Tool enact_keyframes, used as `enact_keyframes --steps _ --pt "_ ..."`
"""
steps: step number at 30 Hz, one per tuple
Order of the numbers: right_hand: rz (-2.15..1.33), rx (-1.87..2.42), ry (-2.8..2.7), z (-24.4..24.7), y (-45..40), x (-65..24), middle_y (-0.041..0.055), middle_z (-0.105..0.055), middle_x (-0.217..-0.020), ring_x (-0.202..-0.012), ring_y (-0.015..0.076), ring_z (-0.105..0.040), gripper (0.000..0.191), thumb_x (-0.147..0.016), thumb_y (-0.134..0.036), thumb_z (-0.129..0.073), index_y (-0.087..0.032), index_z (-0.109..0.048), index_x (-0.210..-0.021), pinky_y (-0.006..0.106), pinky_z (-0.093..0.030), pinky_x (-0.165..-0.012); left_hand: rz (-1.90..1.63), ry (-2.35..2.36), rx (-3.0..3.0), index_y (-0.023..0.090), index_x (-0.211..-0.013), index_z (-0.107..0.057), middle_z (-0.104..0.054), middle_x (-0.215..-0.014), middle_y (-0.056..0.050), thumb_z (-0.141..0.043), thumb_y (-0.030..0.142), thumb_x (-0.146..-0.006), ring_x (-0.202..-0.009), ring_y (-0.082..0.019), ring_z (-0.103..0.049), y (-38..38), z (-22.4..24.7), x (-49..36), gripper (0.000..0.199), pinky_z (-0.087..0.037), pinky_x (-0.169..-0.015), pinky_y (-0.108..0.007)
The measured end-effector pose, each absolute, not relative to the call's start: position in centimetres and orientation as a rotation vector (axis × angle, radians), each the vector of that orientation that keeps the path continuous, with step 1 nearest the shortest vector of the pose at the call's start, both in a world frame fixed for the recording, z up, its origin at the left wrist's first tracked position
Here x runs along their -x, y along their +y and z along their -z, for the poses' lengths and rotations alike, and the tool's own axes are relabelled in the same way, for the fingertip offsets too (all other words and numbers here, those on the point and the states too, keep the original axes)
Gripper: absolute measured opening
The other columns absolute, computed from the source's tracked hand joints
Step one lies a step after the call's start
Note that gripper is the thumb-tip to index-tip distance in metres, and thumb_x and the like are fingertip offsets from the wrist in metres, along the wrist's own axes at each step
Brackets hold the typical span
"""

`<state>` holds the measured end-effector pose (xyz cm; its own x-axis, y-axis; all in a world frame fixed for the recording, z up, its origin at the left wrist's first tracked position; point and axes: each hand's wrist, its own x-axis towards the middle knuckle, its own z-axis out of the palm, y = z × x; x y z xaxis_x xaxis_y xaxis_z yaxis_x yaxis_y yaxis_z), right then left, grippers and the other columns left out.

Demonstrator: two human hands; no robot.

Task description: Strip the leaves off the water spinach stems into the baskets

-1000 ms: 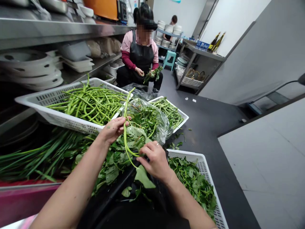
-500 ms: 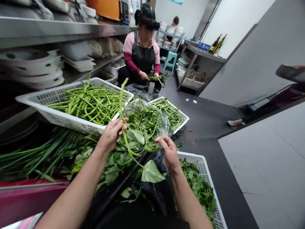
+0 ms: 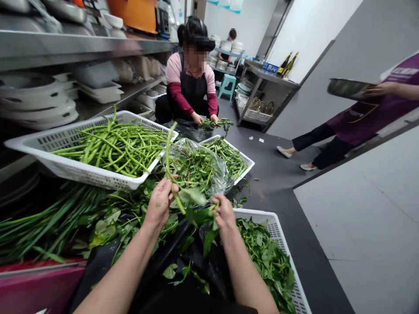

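Note:
My left hand (image 3: pixel 160 203) is closed around a long green vegetable stem (image 3: pixel 168 157), whose bare end points up. Pinched in my right hand (image 3: pixel 224 211) are green leaves (image 3: pixel 209 240) that hang down over a black plastic sheet on my lap. Ahead and to the left, a white slotted basket (image 3: pixel 78 174) holds a heap of stripped stems (image 3: pixel 121 146). By my right forearm is another white basket (image 3: pixel 276 222), full of loose leaves (image 3: pixel 265 257). A clear plastic bag (image 3: pixel 224 168) with leafy greens lies just beyond my hands.
Long green blades (image 3: pixel 42 226) lie at the left, beneath a steel shelf (image 3: pixel 81 48). A crouching co-worker (image 3: pixel 193 87) handles greens opposite me. At the right, a person in purple (image 3: pixel 366 113) carries a metal basin (image 3: pixel 348 88). A smaller white basket (image 3: pixel 247 169) sits beyond the bag.
My right hand has gathered the leaves into its pinch, and the large leaf that hung below is no longer spread out. The person with the basin has come further into view from the right.

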<state>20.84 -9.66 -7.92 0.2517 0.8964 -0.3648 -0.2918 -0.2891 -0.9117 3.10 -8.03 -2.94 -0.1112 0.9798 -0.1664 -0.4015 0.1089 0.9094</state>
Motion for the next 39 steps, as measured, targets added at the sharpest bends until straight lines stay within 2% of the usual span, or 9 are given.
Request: enact_keyframes --steps 3,6,8,12,17,24,29,35,39 --pt "-1.089 1.468 -0.644 8.2 -11.3 -28.0 -0.0077 -0.041 -0.051 -0.033 0.0032 -0.019 0.026 -0.067 -0.044 -0.053 -0.021 -0.041 -0.065 0.017 -0.015 -0.033 -1.299 1.092 -0.746 0.015 -0.097 -0.061 -0.05 -0.055 0.006 -0.066 0.042 -0.065 -0.045 -0.006 -0.034 -8.1 3.4 -2.6 0.042 -0.025 -0.042 -0.018" --pt "-0.845 1.803 -0.939 8.8 -14.4 -34.4 -0.0011 -0.052 -0.056 -0.043 0.0111 -0.043 0.026 -0.069 -0.045 -0.051 -0.02 -0.049 -0.064 0.023 -0.034 -0.042 -1.163 1.096 -0.783 0.015 -0.1 -0.063 -0.052 -0.056 0.005 -0.067 0.045 -0.064 -0.051 -0.009 -0.041 -8.0 4.1 -2.2 0.047 -0.032 -0.046 -0.019" --pt "-0.725 1.958 -1.063 9.1 -16.2 -36.1 0.0065 -0.063 -0.072 -0.069 0.0215 -0.059 0.022 -0.063 -0.04 -0.062 -0.019 -0.057 -0.069 0.03 -0.045 -0.06 -1.086 1.1 -0.774 0.015 -0.104 -0.062 -0.052 -0.058 0.004 -0.067 0.048 -0.063 -0.051 -0.01 -0.043 -8.1 4.5 -2.6 0.053 -0.033 -0.047 -0.02" --pt "-0.755 1.913 -1.209 9.0 -17.3 -31.7 0.0134 -0.059 -0.117 -0.111 0.028 -0.053 0.048 -0.066 -0.031 -0.065 -0.018 -0.059 -0.111 0.038 -0.043 -0.09 -0.944 1.168 -0.833 0.016 -0.104 -0.064 -0.059 -0.065 0.001 -0.068 0.055 -0.058 -0.057 -0.013 -0.052 -8.8 4.9 -4.3 0.06 -0.04 -0.05 -0.023" --pt "-1.101 1.425 -1.487 8.5 -14.0 -20.7 0.0062 -0.058 -0.119 -0.102 0.0222 -0.057 0.083 -0.057 -0.029 -0.077 -0.024 -0.042 -0.132 0.032 -0.048 -0.083 -0.853 1.225 -1.191 0.017 -0.091 -0.07 -0.071 -0.082 -0.006 -0.066 0.058 -0.056 -0.075 -0.025 -0.064 -9.4 6.0 -4.9 0.055 -0.053 -0.065 -0.032" --pt "-1.294 1.322 -1.878 8.5 -11.7 -16.3 -0.0047 -0.058 -0.071 -0.069 0.0143 -0.056 0.022 -0.067 -0.025 -0.067 -0.019 -0.063 -0.088 0.022 -0.046 -0.064 -1.03 1.459 -1.644 0.022 -0.086 -0.072 -0.074 -0.092 -0.006 -0.054 0.054 -0.064 -0.087 -0.027 -0.068 -10.3 9.7 -2.1 0.042 -0.055 -0.074 -0.032" --pt "-1.472 1.23 -1.419 8.8 -11.7 -15.2 -0.0021 -0.058 -0.072 -0.065 0.0119 -0.055 0.018 -0.069 -0.018 -0.06 -0.017 -0.059 -0.087 0.021 -0.045 -0.059 -0.904 1.483 -1.67 0.018 -0.117 -0.06 -0.07 -0.107 -0.008 -0.038 0.049 -0.079 -0.095 -0.023 -0.066 -12.7 9.7 -2.2 0.054 -0.052 -0.082 -0.032" --pt "-1.69 1.301 -1.251 9.9 -10.1 -15.6 -0.0053 -0.049 -0.046 -0.04 0.0056 -0.039 0.009 -0.071 -0.02 -0.059 -0.015 -0.054 -0.066 0.017 -0.029 -0.04 -0.697 1.449 -1.586 0.013 -0.117 -0.058 -0.059 -0.048 0.001 -0.029 0.047 -0.08 -0.05 -0.018 -0.059 -14.2 8.8 -1.2 0.058 -0.045 -0.054 -0.027" --pt "-1.527 1.434 -1.07 10.0 -6.9 -18.1 -0.01 -0.038 -0.042 -0.034 0.0031 -0.023 0.019 -0.076 -0.031 -0.055 -0.018 -0.045 -0.066 0.017 -0.017 -0.036 -0.653 1.336 -1.314 0.013 -0.1 -0.063 -0.047 -0.04 0.006 -0.037 0.06 -0.073 -0.034 -0.012 -0.041 -15.0 8.5 0.2 0.059 -0.032 -0.039 -0.023"
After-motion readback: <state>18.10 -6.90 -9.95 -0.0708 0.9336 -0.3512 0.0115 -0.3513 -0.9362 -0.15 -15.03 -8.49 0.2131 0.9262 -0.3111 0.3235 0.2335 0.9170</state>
